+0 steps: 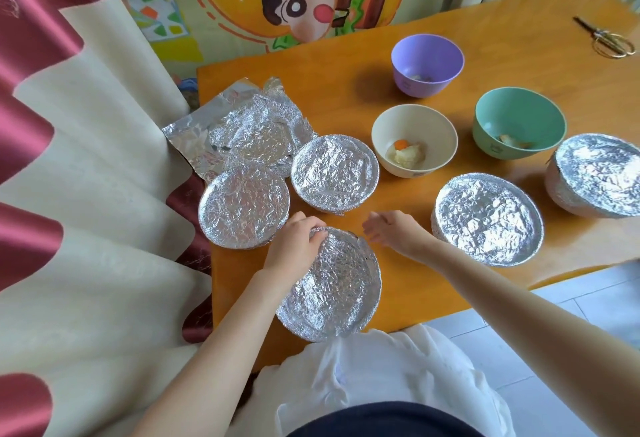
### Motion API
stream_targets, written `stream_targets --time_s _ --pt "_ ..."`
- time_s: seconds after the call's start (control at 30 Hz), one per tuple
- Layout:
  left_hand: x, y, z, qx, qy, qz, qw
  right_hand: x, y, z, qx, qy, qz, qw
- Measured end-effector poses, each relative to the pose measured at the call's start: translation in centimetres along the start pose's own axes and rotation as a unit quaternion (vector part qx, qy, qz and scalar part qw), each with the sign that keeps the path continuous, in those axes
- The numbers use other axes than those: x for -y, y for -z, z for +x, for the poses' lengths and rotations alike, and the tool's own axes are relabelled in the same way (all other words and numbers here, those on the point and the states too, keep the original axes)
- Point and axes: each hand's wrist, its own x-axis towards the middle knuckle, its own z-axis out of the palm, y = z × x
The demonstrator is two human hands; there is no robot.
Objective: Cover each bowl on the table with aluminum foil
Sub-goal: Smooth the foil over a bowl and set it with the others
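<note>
Several foil-covered bowls stand on the wooden table (433, 284). The nearest foil-covered bowl (337, 287) sits at the front edge; my left hand (298, 242) grips the foil at its far rim, fingers curled over the edge. My right hand (394, 232) hovers just right of that rim, fingers loosely bent, holding nothing. Three bowls are uncovered: a purple bowl (427, 64), a cream bowl (414, 140) with food scraps, and a teal bowl (519, 123). Loose crumpled foil sheets (249, 128) lie at the table's left edge.
Other covered bowls stand at the left (244, 206), the centre (334, 173), the right (488, 220) and the far right (599, 175). Scissors (606, 38) lie at the back right. A curtain (86, 177) hangs against the table's left side.
</note>
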Motion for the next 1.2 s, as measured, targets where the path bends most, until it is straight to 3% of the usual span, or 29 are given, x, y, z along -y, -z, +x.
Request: stream_targets --time_s 0.2,0.33,0.8,0.93,1.07,1.2 --pt "0.8 0.4 0.0 -0.006 0.012 -0.016 1.0 0.8 -2.2 -1.8 0.023 0.049 -0.06 0.997" --pt "1.2 0.3 -0.2 -0.003 -0.002 -0.035 0.999 0.7 -2.8 -1.9 -0.014 0.087 -0.073 0.993" --pt "0.3 -0.8 0.5 0.029 -0.039 -0.03 0.998 0.0 -4.0 -0.9 -0.096 0.095 -0.061 0.989" --pt "0.3 -1.6 0.6 0.012 -0.023 -0.051 0.998 0.0 -4.3 -0.5 -0.103 0.104 -0.103 0.984" --pt "0.5 -1.9 0.7 -0.008 -0.024 -0.065 0.998 0.4 -4.6 -0.4 -0.092 0.101 -0.126 0.983" --pt "0.5 -1.9 0.5 -0.017 -0.033 -0.074 0.997 0.9 -4.9 -0.3 -0.028 0.098 -0.121 0.987"
